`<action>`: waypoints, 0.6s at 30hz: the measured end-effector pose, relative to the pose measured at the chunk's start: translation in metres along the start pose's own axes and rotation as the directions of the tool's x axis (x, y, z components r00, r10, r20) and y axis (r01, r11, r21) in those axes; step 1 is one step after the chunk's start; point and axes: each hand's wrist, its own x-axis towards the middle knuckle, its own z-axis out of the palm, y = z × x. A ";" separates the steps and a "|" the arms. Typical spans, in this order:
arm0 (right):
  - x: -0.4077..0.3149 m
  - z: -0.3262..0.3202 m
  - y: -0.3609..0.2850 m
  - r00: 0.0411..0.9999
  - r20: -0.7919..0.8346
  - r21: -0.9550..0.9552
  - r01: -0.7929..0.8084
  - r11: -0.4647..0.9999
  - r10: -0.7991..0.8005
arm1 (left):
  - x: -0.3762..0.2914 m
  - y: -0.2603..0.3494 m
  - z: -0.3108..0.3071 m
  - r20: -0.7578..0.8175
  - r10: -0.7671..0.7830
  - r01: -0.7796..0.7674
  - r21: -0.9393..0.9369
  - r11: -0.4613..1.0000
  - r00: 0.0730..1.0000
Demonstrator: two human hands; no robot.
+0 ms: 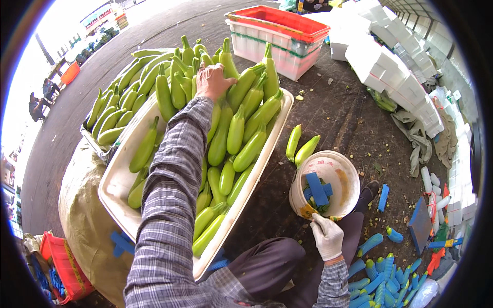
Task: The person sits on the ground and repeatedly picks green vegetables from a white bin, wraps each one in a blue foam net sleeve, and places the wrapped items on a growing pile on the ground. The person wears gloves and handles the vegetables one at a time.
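Observation:
My bare left hand [212, 80] reaches over pale green zucchini [235, 133] heaped in a white plastic tub [246, 208]. Its fingers touch the zucchini at the far end and the thumb sticks out to the right; whether they grip one is hidden. My right hand [327, 236], in a white glove, has its fingers curled on the near rim of a white bucket [344, 181]. Inside the bucket lie blue foam pieces [317, 188] and green scraps. Two zucchini [306, 150] rest on the ground beside the bucket.
Another crate of zucchini [111, 123] adjoins the tub on the left. Beyond stands a red-and-white crate [275, 42]. Zucchini in blue net sleeves [385, 279] lie at the lower right. White foam boxes [389, 73] line the right; a red crate [65, 265] sits lower left.

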 end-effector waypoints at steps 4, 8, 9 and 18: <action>0.009 -0.005 -0.004 0.999 -0.018 0.076 -0.048 0.996 0.049 | -0.045 -0.016 -0.009 -0.107 0.019 -0.019 -0.005 1.000 0.994; 0.007 -0.003 -0.007 0.992 -0.025 0.192 -0.115 0.975 0.122 | -0.154 -0.037 -0.046 -0.084 0.078 -0.093 -0.186 0.978 0.993; 0.006 -0.002 -0.007 0.992 -0.031 0.185 -0.111 0.977 0.118 | -0.189 -0.044 -0.045 -0.139 0.113 -0.134 -0.150 0.980 0.984; 0.001 0.009 -0.010 1.000 0.002 0.115 0.012 0.993 -0.013 | -0.327 -0.085 -0.118 0.042 0.156 -0.134 -0.329 0.935 0.987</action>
